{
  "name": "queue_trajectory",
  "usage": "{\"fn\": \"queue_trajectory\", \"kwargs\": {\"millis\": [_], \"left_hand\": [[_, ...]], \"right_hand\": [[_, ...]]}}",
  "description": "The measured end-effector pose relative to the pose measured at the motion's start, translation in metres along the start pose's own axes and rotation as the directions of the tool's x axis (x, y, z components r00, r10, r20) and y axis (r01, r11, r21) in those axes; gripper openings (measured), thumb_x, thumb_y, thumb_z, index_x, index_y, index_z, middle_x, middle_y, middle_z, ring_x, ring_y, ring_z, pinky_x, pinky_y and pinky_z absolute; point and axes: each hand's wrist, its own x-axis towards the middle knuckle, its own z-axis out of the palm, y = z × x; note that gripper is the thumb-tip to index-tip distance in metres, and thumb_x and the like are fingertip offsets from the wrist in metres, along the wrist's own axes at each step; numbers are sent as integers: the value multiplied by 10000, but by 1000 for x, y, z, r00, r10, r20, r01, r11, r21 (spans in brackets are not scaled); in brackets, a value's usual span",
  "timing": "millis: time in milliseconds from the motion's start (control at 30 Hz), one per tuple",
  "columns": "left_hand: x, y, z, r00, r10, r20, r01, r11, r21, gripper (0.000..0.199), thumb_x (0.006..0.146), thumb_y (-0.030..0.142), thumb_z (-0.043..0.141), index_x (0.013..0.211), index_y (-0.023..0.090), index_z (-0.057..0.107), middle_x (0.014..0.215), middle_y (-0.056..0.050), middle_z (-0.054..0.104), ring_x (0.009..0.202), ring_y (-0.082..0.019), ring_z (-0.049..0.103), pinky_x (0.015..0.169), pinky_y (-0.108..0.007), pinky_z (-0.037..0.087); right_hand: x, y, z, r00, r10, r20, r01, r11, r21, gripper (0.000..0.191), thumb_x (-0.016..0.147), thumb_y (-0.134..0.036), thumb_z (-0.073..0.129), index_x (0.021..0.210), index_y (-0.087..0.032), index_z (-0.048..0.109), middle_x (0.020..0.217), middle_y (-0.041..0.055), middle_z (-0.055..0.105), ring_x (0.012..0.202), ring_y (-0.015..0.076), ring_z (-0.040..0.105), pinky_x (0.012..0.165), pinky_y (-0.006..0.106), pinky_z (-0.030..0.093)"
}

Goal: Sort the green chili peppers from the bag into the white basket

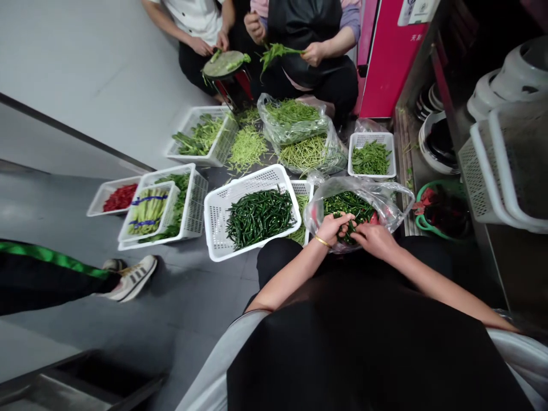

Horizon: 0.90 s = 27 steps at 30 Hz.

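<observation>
Wears black apron (342, 342) at six o'clock. Grasps green chillies (349, 229) in left hand (334, 229), at mouth of open clear bag (391, 200). Has right hand (375, 238) against the same chillies; cannot tell whether pinching or only touching. Notes more green chillies and some red inside bag.

With bag as clock centre, records white basket (218, 240) of dark green chillies at nine o'clock, tilted. Lists green basket (449, 231) at three o'clock, contents unclear. Logs small white basket (351, 162) of leafy greens at one o'clock, and clear bags of green stems (306, 137) at eleven. Places nested white baskets (197, 200) well apart at nine. Observes at eleven, farthest, person in dark apron (306, 40) holding leafy stalks (278, 52), near round board (225, 64).
</observation>
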Motion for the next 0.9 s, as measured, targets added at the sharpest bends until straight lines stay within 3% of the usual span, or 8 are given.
{"fn": "queue_trajectory", "kwargs": {"millis": [167,333,500,567,633,700,800,900], "left_hand": [[-10,11,-17,988,-9,156,-22,981,195,408,634,451,832,771,91,696,519,27,550,375,-24,333,364,-194,186],[-14,30,-14,964,34,265,-121,940,320,432,647,497,822,767,105,687,509,35,545,362,-19,322,372,-199,198],[-13,43,-9,902,62,427,-157,969,189,443,635,494,828,783,115,651,525,9,573,397,-50,409,393,-193,239],[-12,39,-12,888,58,456,-104,992,75,408,652,456,812,802,119,639,503,15,554,386,-63,407,385,-193,252],[-11,33,-19,900,56,432,-34,998,-59,360,654,422,781,791,135,613,487,23,534,382,-77,412,378,-195,284],[-8,28,-26,919,50,390,15,987,-163,322,624,384,754,749,157,562,541,0,582,435,-111,497,404,-211,369],[-5,24,-35,946,48,321,22,977,-212,291,592,296,729,740,172,511,681,-37,659,567,-157,612,495,-253,478],[-3,24,-33,961,33,274,21,981,-190,281,622,256,754,779,165,539,582,26,561,447,-80,479,436,-192,363]], "right_hand": [[18,14,7,981,8,191,-130,765,631,631,863,-786,379,746,-201,586,466,-32,465,410,132,466,440,237,367],[40,3,-20,988,-63,143,-62,682,729,621,716,-772,616,550,-191,476,479,-30,426,380,76,369,385,215,259],[33,-6,-38,969,-101,224,-160,436,886,534,815,-702,497,587,-220,471,421,-63,245,362,110,293,390,262,316],[33,9,-40,965,-65,253,-189,495,848,535,867,-686,402,667,-208,535,443,-35,336,382,131,338,418,284,365],[38,30,-34,968,53,245,-209,707,676,519,887,-652,424,760,-187,614,506,8,480,442,151,437,481,288,411],[47,50,-19,957,188,221,-251,919,304,437,852,-592,568,792,-172,674,611,54,611,567,176,557,574,280,445],[60,65,7,936,301,183,-278,950,-141,292,832,-442,661,809,-159,728,818,98,724,755,204,650,670,262,455],[65,61,13,965,255,57,-248,963,-109,191,866,-274,595,817,-165,744,875,89,749,796,194,671,685,253,455]]}}
